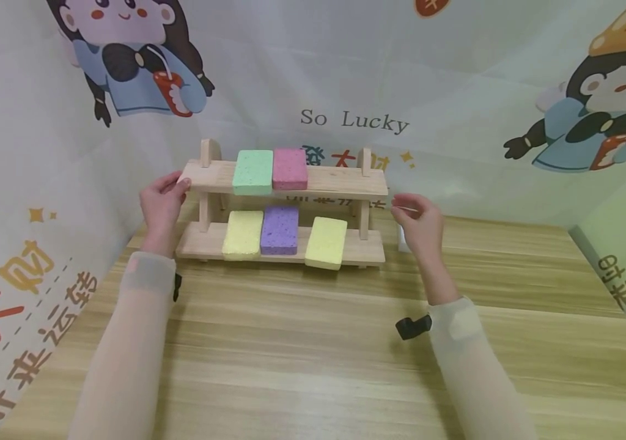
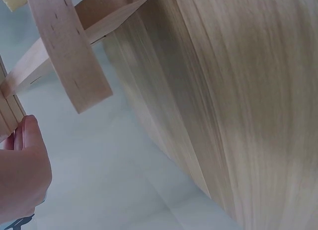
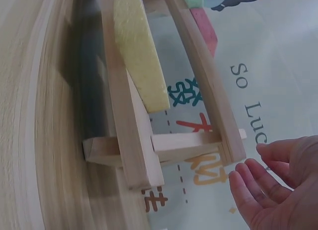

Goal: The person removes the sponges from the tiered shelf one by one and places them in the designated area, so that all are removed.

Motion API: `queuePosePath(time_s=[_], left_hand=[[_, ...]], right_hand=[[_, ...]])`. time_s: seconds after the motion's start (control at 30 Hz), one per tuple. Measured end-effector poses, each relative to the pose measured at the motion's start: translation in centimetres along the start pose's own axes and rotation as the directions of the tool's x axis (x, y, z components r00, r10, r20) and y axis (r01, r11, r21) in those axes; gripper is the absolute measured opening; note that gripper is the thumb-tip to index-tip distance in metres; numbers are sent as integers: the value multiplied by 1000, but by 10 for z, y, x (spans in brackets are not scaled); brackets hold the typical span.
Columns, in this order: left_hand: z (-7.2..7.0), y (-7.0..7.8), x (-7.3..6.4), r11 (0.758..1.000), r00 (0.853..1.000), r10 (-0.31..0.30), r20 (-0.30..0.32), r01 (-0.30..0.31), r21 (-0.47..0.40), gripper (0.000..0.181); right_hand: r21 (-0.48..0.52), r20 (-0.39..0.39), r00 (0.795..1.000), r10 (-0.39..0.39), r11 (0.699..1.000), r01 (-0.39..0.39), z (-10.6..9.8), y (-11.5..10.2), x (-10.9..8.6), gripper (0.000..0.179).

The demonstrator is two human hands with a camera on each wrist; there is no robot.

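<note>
A two-tier wooden shelf rack [image 1: 335, 180] stands near the back of the table. My left hand [image 1: 161, 208] pinches the left end of its upper board, thumb in front; in the left wrist view the fingers [image 2: 32, 133] touch the board's end. Just off the right end, my right hand [image 1: 423, 223] hovers with loosely bent fingers, a small gap from the wood in the right wrist view. On the upper board lie a green sponge [image 1: 253, 171] and a pink sponge [image 1: 290, 169], side by side. Below are a yellow sponge [image 1: 243, 234], a purple sponge [image 1: 280, 230] and, apart, another yellow sponge [image 1: 326, 242].
A wood-grain table [image 1: 302, 354] stretches in front of the rack. Behind it hangs a printed cloth backdrop [image 1: 269, 79], which also covers both sides. Something small and white [image 1: 403, 239] is partly hidden behind my right hand.
</note>
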State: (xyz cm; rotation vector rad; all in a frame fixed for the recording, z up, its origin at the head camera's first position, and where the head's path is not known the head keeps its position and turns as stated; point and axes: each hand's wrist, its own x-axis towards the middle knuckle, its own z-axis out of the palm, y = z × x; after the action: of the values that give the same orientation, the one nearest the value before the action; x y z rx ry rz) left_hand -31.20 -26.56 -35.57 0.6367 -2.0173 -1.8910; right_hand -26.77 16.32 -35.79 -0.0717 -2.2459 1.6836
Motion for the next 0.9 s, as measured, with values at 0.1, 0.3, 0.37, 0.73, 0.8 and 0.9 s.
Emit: queuePosePath(time_s=[0.1,0.3,0.37,0.73,0.8,0.9], left_hand=[[-1,0,0,1000,1000,2,2,-2,-14,46],[-1,1,0,1000,1000,-5,8,6,-30,47],[-1,1,0,999,1000,-9,9,10,-35,47],[-1,0,1,999,1000,-11,7,12,-45,47],[-1,0,1,999,1000,-8,6,9,-37,46],[0,0,0,999,1000,1,-1,-1,-34,45]], right_hand=[[20,14,1000,10,1000,-10,7,-3,0,28],[68,48,999,10,998,-14,21,-9,2,30],[71,59,998,1,997,-5,26,-10,2,30],[97,130,991,-32,995,20,47,-20,0,30],[101,139,989,-39,995,25,51,-21,1,30],[100,153,987,-43,995,27,56,-24,1,31]])
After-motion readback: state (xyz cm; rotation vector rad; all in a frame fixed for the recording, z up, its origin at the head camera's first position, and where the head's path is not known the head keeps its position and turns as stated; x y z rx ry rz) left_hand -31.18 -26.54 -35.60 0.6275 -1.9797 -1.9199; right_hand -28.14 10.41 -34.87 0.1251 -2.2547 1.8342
